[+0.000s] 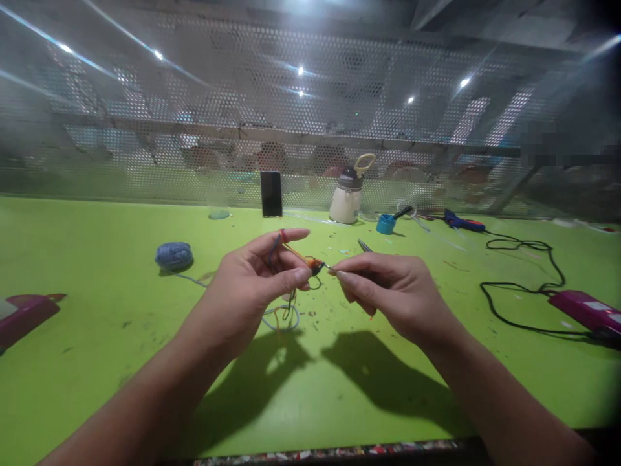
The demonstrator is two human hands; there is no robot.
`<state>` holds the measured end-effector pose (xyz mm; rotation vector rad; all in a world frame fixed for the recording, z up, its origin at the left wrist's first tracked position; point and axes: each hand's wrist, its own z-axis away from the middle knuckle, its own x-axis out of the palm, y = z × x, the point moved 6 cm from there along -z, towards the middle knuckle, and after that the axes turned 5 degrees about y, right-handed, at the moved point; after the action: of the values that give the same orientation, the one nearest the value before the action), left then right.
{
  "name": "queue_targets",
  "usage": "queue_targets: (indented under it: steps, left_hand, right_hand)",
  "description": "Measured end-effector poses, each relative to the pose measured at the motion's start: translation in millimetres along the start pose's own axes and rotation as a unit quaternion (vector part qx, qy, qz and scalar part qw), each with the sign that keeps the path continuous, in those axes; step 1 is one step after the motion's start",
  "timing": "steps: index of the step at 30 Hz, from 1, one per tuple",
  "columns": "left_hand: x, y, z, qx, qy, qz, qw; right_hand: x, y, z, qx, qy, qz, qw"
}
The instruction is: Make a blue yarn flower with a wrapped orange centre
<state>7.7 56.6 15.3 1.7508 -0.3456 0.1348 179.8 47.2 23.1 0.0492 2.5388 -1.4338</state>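
My left hand (262,268) pinches a small orange and dark crochet piece (316,265) between thumb and fingers. Orange yarn (297,254) runs from the raised index finger to that piece, and a blue-grey strand loops by the same finger. Between the thumb and fingertips of my right hand (388,285) is a thin metal crochet hook (328,266), its tip at the piece; most of its shaft is hidden. Loose yarn strands (286,317) hang below my left hand. To the left, a blue-grey ball of yarn (173,256) trails a strand toward that hand.
On the green table (121,375) stand a phone (272,194), a white bottle (345,199) and a blue pot (385,224). A blue glue gun (463,222) and corded magenta power strip (587,310) lie right; another magenta object (29,317) is left. Behind rises a perforated panel (218,84).
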Motion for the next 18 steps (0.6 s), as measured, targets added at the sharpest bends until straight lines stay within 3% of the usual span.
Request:
queue_targets:
  steps: [4, 8, 18]
  left_hand:
    - [2.8, -1.2, 0.8, 0.011, -0.01, -0.013, 1.0]
    - [4.5, -2.0, 1.6, 0.012, -0.009, -0.025, 1.0]
    - [9.6, -3.4, 3.6, -0.008, -0.022, -0.065, 0.998]
  right_hand:
    - [6.6, 12.8, 0.4, 0.086, -0.001, -0.105, 0.991]
    - [11.4, 18.2, 2.2, 0.111, -0.004, -0.149, 0.983]
    - [10.7, 9.6, 3.6, 0.091, -0.034, -0.075, 0.992]
